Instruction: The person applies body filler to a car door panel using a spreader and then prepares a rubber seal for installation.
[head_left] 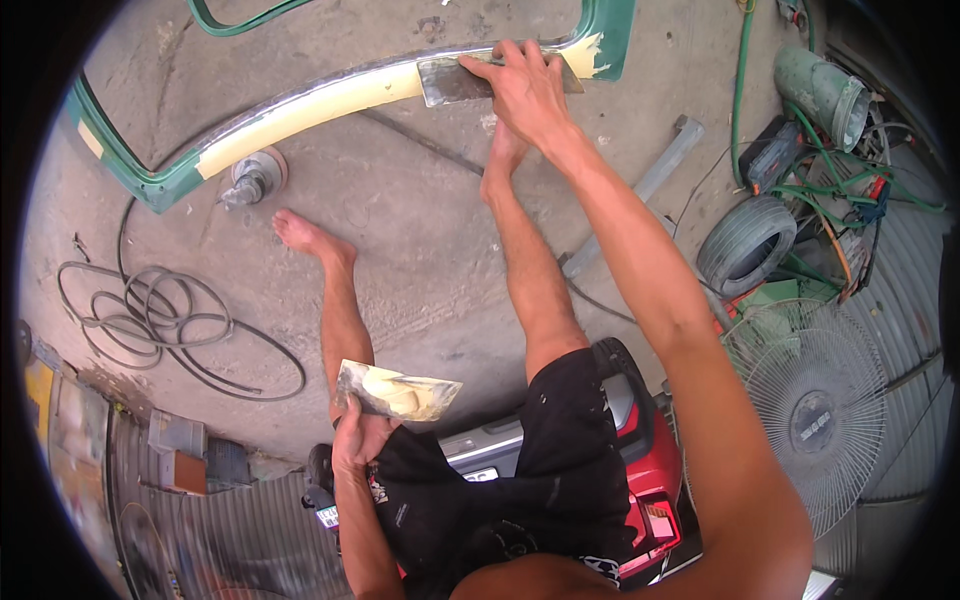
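Observation:
A green curved panel frame [165, 188] lies across the top of the view. Along its near edge runs a long strip of cream body filler [310, 118], with another ragged patch at the right corner. My right hand [530, 92] reaches far forward, its fingers pressing a wide, flat metal spreader [447, 82] onto that strip. Close to my lap, my left hand [362, 436] grips a thin mixing plate [436, 398] by its near left corner. A blob of cream filler [396, 392] sits on top of the plate, whose surface is smeared grey.
On the concrete floor stand a round grey tool part [255, 180] and a coiled black hose [150, 320]. To the right are a metal bar [640, 180], a tyre [745, 245], tangled green hoses and a fan [800, 415]. A red motorbike [655, 450] is behind my legs.

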